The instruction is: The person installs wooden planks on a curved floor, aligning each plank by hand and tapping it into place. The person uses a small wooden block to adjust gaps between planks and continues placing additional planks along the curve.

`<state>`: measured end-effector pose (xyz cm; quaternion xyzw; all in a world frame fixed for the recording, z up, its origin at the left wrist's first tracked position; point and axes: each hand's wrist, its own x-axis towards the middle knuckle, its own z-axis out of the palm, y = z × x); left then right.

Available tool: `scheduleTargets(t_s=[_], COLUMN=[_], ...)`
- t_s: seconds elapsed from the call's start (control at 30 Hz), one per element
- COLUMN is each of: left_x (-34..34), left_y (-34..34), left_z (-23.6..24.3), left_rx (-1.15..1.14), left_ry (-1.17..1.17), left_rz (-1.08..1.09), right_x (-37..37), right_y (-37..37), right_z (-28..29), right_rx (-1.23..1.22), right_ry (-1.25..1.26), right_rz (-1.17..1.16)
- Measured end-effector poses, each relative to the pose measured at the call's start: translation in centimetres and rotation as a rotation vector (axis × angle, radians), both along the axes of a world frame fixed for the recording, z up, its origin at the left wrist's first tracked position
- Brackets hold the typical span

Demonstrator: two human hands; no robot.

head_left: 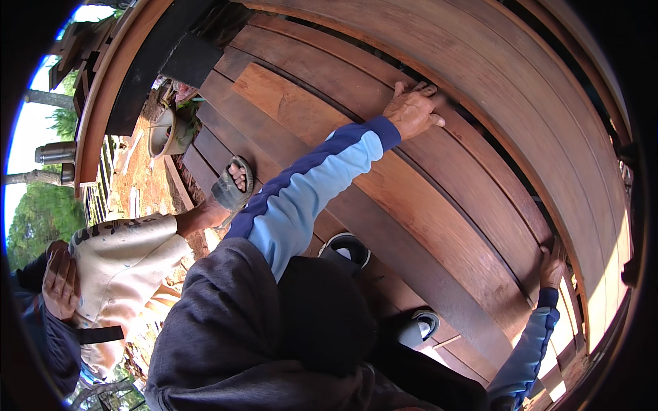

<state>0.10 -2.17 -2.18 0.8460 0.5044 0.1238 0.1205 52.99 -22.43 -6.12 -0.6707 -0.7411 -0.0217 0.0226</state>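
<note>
My left hand [411, 111] lies at the far edge of a reddish-brown wooden plank [343, 82], its fingers curled over that edge beside a dark gap. Further right, my right hand [552, 266] grips the same outermost plank near its other end, fingers reaching into the gap. Its fingertips are partly in shadow. Closer to me, a lighter orange-brown board [384, 195] lies on top of the other planks, touched by neither hand.
A curved wooden bench-like wall of boards [480, 48] rises beyond the gap. At left a person in pale shorts [130, 257] has a sandalled foot [235, 183] on the planks. A bucket [170, 132] stands near the black post [190, 60]. My footwear [347, 248] rests on the boards.
</note>
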Motion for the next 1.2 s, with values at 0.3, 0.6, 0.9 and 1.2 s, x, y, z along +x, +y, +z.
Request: scheduleTargets(t_s=[0.3, 0.6, 0.9, 1.2], left_x=[-0.5, 0.1, -1.1, -1.5], left_y=[0.7, 1.6, 2.5, 2.7], left_z=[0.3, 2.4, 0.6, 0.5], left_rx=[0.065, 0.252, 0.483, 0.269], left_ry=[0.062, 0.386, 0.770, 0.609], left_rz=[-0.025, -0.158, -0.254, -0.239], right_x=[-0.9, -6.6, -2.9, -1.1], right_y=[0.3, -0.2, -2.4, -5.5], right_z=[0.7, 3.5, 2.5, 2.5], right_rx=[-0.044, 0.079, 0.203, 0.160], right_ry=[0.011, -0.011, 0.216, 0.157], right_rz=[-0.028, -0.154, -0.219, -0.265])
